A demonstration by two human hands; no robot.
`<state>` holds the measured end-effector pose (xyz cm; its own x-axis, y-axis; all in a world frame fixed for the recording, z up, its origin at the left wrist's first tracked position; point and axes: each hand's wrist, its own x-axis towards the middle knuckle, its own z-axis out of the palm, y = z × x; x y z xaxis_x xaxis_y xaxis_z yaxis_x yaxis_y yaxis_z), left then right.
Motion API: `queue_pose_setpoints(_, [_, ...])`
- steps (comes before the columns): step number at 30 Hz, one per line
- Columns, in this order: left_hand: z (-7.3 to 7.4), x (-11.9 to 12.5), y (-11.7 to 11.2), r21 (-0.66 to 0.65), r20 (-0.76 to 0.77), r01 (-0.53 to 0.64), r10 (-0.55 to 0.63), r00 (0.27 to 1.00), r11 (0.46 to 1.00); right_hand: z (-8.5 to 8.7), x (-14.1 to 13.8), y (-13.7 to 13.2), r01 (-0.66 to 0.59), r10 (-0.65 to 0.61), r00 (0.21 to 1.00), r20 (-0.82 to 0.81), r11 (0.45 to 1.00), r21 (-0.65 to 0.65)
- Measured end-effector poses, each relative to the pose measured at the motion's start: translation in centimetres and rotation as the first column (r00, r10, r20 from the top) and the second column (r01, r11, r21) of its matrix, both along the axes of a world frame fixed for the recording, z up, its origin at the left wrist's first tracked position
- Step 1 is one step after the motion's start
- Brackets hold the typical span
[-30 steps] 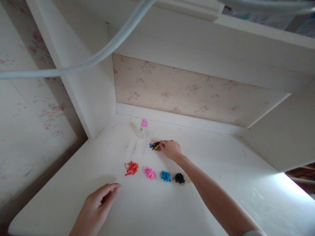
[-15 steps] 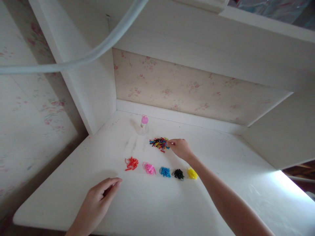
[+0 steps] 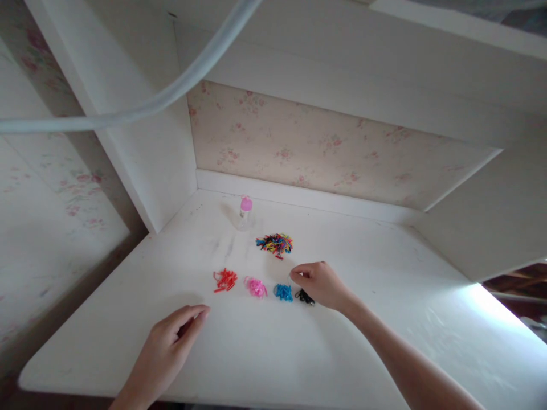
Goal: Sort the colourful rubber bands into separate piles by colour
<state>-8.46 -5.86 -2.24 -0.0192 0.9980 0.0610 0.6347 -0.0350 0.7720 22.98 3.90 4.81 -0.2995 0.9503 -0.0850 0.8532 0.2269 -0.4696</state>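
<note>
My right hand point(image 3: 320, 283) is closed in a pinch above the blue and black piles. A thin, pale strand, which looks like a small rubber band point(image 3: 290, 278), hangs from its fingertips. Below it lie a pile of blue rubber bands point(image 3: 283, 292) and a partly covered pile of black rubber bands point(image 3: 305, 296). Farther left are pink rubber bands point(image 3: 256, 287) and red rubber bands point(image 3: 225, 280). Behind the row is a mixed-colour heap of rubber bands point(image 3: 276, 244). My left hand point(image 3: 173, 347) rests near the red pile, fingers curled together, with nothing visible in them.
A clear bottle with a pink cap point(image 3: 245, 212) stands behind the heap on the white desk point(image 3: 239, 353). White side panels and a back wall enclose the desk. A pale, curved tube point(image 3: 171, 88) crosses the upper left, in front of the view.
My right hand has left the mixed heap and come nearer, over the row, with a thin strand in its pinch. It now hides the yellow pile. The left hand stays in place.
</note>
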Motion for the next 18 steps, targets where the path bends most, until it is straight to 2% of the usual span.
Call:
queue_pose_setpoints(8, [-0.2, -0.1, 0.0, 0.030, -0.029, 0.011, -0.010, 1.000, 0.999, -0.7, -0.7, -1.0, -0.056, 0.057, 0.989, 0.133, 0.998, -0.015])
queue_pose_setpoints(13, [-0.1, 0.0, 0.0, 0.039, -0.042, 0.017, -0.015, 0.999, 0.999, -1.3, -1.0, -0.9, -0.018, 0.010, 0.965, 0.261, 0.999, 0.029])
queue_pose_setpoints(18, [-0.2, -0.1, 0.0, 0.036, -0.037, 0.019, -0.018, 0.999, 0.999, -0.8, -1.2, -0.9, 0.000, -0.013, 0.934, 0.356, 0.999, 0.037])
